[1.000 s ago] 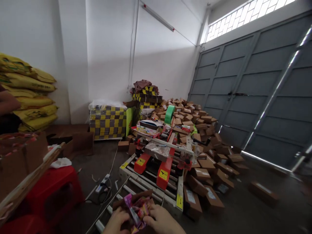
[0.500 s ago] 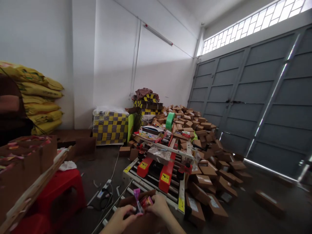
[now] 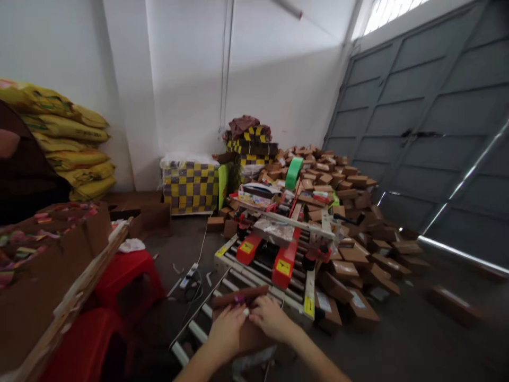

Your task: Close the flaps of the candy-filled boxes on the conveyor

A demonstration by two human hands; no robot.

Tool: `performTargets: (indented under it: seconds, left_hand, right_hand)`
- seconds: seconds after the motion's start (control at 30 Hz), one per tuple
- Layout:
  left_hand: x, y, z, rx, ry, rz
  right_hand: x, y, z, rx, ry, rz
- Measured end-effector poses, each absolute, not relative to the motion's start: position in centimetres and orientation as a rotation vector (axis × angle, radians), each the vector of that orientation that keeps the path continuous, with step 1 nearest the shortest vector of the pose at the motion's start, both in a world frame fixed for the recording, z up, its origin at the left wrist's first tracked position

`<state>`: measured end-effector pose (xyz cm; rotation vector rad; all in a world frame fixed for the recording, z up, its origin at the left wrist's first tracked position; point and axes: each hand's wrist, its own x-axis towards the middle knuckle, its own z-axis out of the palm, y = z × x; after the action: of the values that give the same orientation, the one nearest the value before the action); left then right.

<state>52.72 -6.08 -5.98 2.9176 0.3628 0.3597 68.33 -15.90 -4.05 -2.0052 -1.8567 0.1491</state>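
My left hand (image 3: 226, 330) and my right hand (image 3: 271, 319) press side by side on the top of a small brown cardboard box (image 3: 240, 297). The box rests on the roller conveyor (image 3: 207, 323) in front of the red tape-sealing machine (image 3: 278, 249). Both hands lie with fingers curled down over the box flaps. A bit of pink wrapper (image 3: 239, 300) shows at the box's top edge, between my fingertips. The fingers are slightly blurred.
A heap of sealed brown boxes (image 3: 350, 212) fills the floor right of the machine. A large open carton (image 3: 43, 254) of coloured packets stands at left above red stools (image 3: 123, 276). Yellow sacks (image 3: 71, 148) and checkered stacks (image 3: 191, 185) line the wall. Another person's arm (image 3: 10, 143) shows at far left.
The pink and coloured packets that stuck out of the box have gone down inside. My hands moved from handling the packets to pressing the flaps shut. The view tilted downward.
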Motion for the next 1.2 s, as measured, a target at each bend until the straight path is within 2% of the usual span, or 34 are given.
performTargets:
  seconds: [0.13, 0.27, 0.4, 0.47, 0.6, 0.67, 0.8, 1.0, 1.2]
  left_hand:
    - [53.5, -6.4, -3.2, 2.904, 0.43, 0.191]
    - [54.0, -6.4, -3.9, 2.87, 0.487, 0.108]
    - [53.7, -7.3, -4.5, 2.895, 0.53, 0.162]
    - [53.2, -7.9, -4.7, 2.915, 0.581, 0.284]
    - [52.2, -8.7, -4.9, 2.879, 0.949, 0.812]
    - [52.0, -8.9, -4.9, 2.84, 1.085, 0.898]
    - [51.9, -8.9, -4.8, 2.87, 1.097, 0.756]
    - [51.2, -8.3, -5.5, 2.788, 0.813, 0.684]
    - [50.9, -7.7, -3.8, 2.566, 0.914, 0.389]
  right_hand:
    - [68.7, -16.2, -6.1, -1.998, -1.692, 0.156]
    - [68.7, -17.5, -7.8, -2.038, -1.536, 0.098]
    - [68.8, -17.1, -7.6, -2.045, -1.606, 0.057]
    - [68.8, -16.5, -7.3, -2.067, -1.618, 0.011]
    - [68.3, -16.0, -7.1, -2.111, -1.521, -0.112]
    - [67.8, -16.2, -7.2, -2.112, -1.42, -0.216]
    - [67.3, -17.2, -7.4, -1.909, -1.501, -0.377]
    - [68.1, -18.6, -8.0, -1.699, -1.722, -0.269]
    - [69.1, -17.3, -7.9, -1.914, -1.608, -0.177]
